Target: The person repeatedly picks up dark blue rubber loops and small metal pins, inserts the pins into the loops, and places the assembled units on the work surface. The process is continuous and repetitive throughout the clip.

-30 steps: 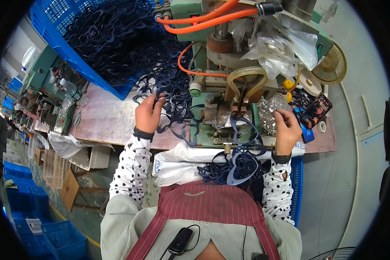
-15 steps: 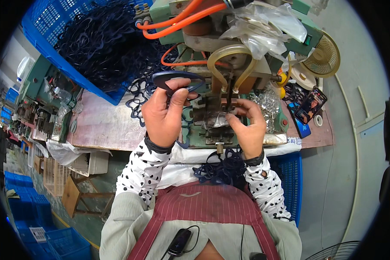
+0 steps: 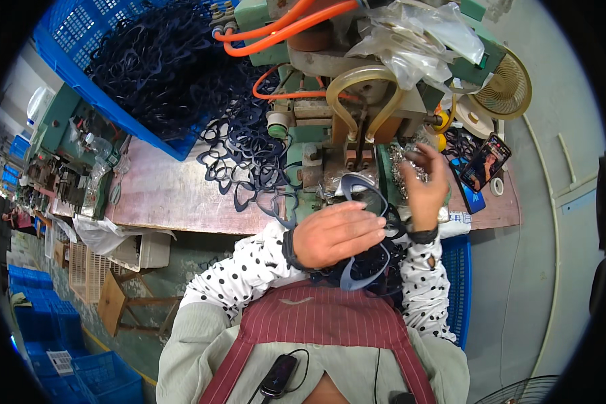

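My left hand [image 3: 340,234] lies across a dark blue loop-shaped piece [image 3: 358,283], fingers straight and pressed together. The loop sticks out above and below the hand; the thumb is hidden. Under it, a heap of similar dark loops [image 3: 330,277] rests at the front of the bench. My right hand [image 3: 427,185] is at a pile of small shiny metal parts [image 3: 398,153] right of the machine. Its fingers are bent and smeared by motion, so anything between them cannot be made out. The green bench machine's [image 3: 310,158] work area stands just beyond my left hand.
A blue crate [image 3: 91,101] full of dark loops stands at the back left, with more loops [image 3: 239,151] spilled beside it. Orange air hoses [image 3: 289,34] cross above the machine. To the right lie two phones [image 3: 485,165] and a small fan [image 3: 501,84]. Another blue crate [image 3: 456,289] stands below.
My left hand has come down and right from beside the machine, bringing the dark blue loop over the heap. My right hand has left the machine's work area for the metal parts.
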Motion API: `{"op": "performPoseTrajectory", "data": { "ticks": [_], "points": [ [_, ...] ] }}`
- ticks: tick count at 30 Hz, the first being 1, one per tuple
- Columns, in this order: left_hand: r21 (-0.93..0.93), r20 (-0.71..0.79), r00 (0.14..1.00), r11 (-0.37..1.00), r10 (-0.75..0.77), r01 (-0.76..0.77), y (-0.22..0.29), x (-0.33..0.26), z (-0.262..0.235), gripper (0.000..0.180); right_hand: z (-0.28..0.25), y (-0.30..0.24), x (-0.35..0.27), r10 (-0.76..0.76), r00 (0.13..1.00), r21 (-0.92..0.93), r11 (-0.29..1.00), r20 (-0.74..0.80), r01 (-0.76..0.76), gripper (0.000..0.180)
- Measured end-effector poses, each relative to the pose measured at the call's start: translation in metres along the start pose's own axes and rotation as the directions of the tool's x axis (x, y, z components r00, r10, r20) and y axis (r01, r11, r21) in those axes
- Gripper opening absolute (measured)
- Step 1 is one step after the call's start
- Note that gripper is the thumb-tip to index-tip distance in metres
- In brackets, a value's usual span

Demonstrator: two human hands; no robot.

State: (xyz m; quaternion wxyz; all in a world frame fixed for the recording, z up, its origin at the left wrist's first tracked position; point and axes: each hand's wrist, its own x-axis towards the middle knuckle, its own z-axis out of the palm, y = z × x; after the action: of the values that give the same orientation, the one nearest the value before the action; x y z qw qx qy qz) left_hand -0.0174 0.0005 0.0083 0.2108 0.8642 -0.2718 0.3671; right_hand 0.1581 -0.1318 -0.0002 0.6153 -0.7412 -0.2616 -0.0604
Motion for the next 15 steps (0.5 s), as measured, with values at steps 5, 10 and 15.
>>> {"op": "performPoseTrajectory", "data": {
  "ticks": [5,10,15],
  "points": [
    [-0.125,-0.022,0.999,0.992,-0.024,0.021,-0.006,0.0,0.003,0.038,-0.062,0.098,0.013,0.243,0.97,-0.258,0.939,0.028,-0.228,0.032],
    [-0.073,-0.026,0.999,0.997,-0.037,0.035,-0.003,0.0,0.005,0.04,-0.064,0.079,-0.013,-0.031,0.974,-0.687,0.704,0.223,0.18,0.036],
    [-0.047,0.01,0.999,0.998,-0.046,0.047,-0.001,0.0,0.003,0.039,-0.045,0.102,-0.006,-0.004,0.975,-0.742,0.649,0.22,0.17,0.031]
  ]
}}
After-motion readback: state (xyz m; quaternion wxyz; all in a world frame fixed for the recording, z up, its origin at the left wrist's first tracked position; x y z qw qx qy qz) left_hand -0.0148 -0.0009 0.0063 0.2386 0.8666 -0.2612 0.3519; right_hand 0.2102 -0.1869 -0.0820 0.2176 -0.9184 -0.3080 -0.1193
